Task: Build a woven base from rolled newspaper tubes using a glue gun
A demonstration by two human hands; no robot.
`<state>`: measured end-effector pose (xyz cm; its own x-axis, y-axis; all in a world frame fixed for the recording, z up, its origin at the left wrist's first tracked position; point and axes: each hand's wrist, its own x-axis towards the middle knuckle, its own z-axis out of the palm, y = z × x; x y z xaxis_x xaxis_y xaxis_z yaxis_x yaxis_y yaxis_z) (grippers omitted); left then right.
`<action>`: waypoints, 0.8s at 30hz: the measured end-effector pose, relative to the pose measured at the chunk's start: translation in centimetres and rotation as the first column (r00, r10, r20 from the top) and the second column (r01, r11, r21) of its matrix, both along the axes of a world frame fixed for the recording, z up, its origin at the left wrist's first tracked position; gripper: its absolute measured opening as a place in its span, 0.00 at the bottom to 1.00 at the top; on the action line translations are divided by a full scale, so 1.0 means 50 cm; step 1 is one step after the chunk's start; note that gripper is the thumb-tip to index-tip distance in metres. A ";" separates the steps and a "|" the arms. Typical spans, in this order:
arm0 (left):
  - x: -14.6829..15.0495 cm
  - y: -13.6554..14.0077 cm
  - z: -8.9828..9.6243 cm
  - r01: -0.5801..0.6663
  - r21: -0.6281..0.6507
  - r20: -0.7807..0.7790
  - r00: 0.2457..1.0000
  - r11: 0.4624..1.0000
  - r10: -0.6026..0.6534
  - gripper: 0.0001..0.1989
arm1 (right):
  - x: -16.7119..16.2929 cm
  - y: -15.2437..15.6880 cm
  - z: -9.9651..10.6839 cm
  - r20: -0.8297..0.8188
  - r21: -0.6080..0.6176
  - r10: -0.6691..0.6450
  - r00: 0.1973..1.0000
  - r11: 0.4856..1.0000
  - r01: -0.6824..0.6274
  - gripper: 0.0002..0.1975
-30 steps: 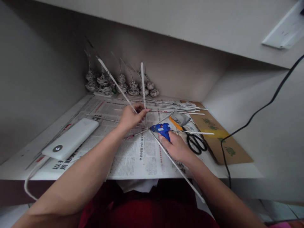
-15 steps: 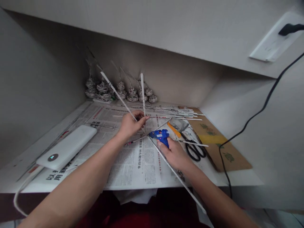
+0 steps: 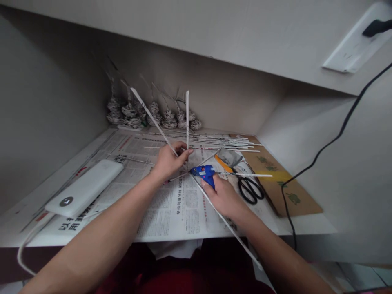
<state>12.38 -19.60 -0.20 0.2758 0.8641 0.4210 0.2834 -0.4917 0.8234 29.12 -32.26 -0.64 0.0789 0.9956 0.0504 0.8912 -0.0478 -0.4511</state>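
Note:
My right hand (image 3: 223, 192) is wrapped round the handle of a blue glue gun (image 3: 203, 173). The gun's tip points left, at the spot where several thin rolled-newspaper sticks (image 3: 228, 224) cross. With thumb and fingers pinched, my left hand (image 3: 174, 160) holds the sticks close to that crossing. One upright paper stick (image 3: 188, 118) rises from its fingertips, and another slants up to the left behind the hand. Whether the gun's tip touches the sticks I cannot tell, and the crossing is partly hidden by my left hand.
Newspaper (image 3: 165, 220) covers the table. A white power bank (image 3: 85, 185) with a cable lies left. Black-handled scissors (image 3: 251, 190), an orange-handled tool (image 3: 223, 164) and cardboard (image 3: 289, 200) lie right. Woven paper shapes (image 3: 131, 116) stand at the back beside loose sticks (image 3: 214, 141). A black cord (image 3: 324, 143) hangs right.
The view has shifted slightly. The glue gun has tilted a little, and the stick pointing right from beside it now lies more level. Both hands keep their hold.

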 end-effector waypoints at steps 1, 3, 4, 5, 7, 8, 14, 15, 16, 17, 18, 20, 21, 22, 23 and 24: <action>0.001 -0.001 -0.001 -0.001 0.007 -0.011 1.000 1.000 0.001 0.17 | 0.002 -0.001 0.001 -0.013 -0.005 0.001 1.000 1.000 -0.001 0.16; 0.004 -0.003 -0.003 -0.012 0.019 -0.022 1.000 1.000 0.012 0.17 | 0.007 -0.005 0.001 -0.057 -0.006 0.011 0.998 1.000 -0.011 0.16; 0.004 -0.003 -0.004 -0.019 0.026 -0.024 1.000 0.999 0.019 0.17 | 0.010 -0.007 0.000 -0.078 0.002 0.016 0.997 1.000 -0.016 0.15; 0.005 -0.003 -0.005 -0.025 0.032 -0.026 0.999 0.999 0.026 0.17 | 0.013 -0.009 -0.001 -0.096 0.015 0.019 0.995 1.000 -0.017 0.15; 0.006 -0.003 -0.005 -0.042 0.043 -0.029 0.999 0.998 0.043 0.18 | 0.018 -0.012 -0.002 -0.123 0.044 0.014 0.992 0.999 -0.008 0.14; 0.006 -0.003 -0.005 -0.053 0.048 -0.034 0.998 0.997 0.055 0.18 | 0.019 -0.013 -0.003 -0.133 0.056 0.010 0.991 0.998 -0.002 0.13; 0.007 -0.005 -0.003 -0.107 0.078 -0.052 0.993 0.991 0.111 0.18 | 0.018 -0.015 0.000 -0.186 0.088 0.025 0.982 0.996 -0.008 0.13; 0.007 -0.006 -0.003 -0.106 0.083 -0.051 0.993 0.991 0.110 0.17 | 0.016 -0.015 0.000 -0.187 0.086 0.025 0.982 0.996 -0.009 0.13; 0.008 -0.008 -0.003 -0.103 0.089 -0.049 0.993 0.991 0.108 0.17 | 0.015 -0.014 0.000 -0.183 0.083 0.026 0.983 0.996 -0.011 0.13; 0.008 -0.009 -0.003 -0.102 0.095 -0.048 0.993 0.990 0.107 0.17 | 0.014 -0.014 0.000 -0.177 0.080 0.027 0.984 0.997 -0.013 0.13; 0.009 -0.011 -0.002 -0.102 0.103 -0.050 0.993 0.989 0.107 0.17 | 0.013 -0.013 -0.001 -0.170 0.078 0.030 0.985 0.997 -0.017 0.13; 0.010 -0.014 0.000 -0.102 0.119 -0.060 0.992 0.988 0.110 0.17 | 0.011 -0.012 -0.001 -0.162 0.077 0.032 0.986 0.997 -0.019 0.13; 0.011 -0.016 0.001 -0.102 0.127 -0.067 0.992 0.987 0.111 0.17 | 0.011 -0.012 0.000 -0.160 0.075 0.031 0.987 0.997 -0.019 0.14; 0.011 -0.018 0.002 -0.100 0.133 -0.076 0.991 0.986 0.111 0.17 | 0.010 -0.012 0.000 -0.156 0.072 0.028 0.987 0.997 -0.017 0.14; 0.012 -0.020 0.003 -0.098 0.135 -0.084 0.990 0.986 0.110 0.17 | 0.009 -0.012 0.000 -0.153 0.066 0.027 0.988 0.998 -0.017 0.14; 0.013 -0.021 0.003 -0.096 0.134 -0.090 0.990 0.986 0.108 0.17 | 0.009 -0.011 0.001 -0.147 0.061 0.026 0.989 0.998 -0.017 0.14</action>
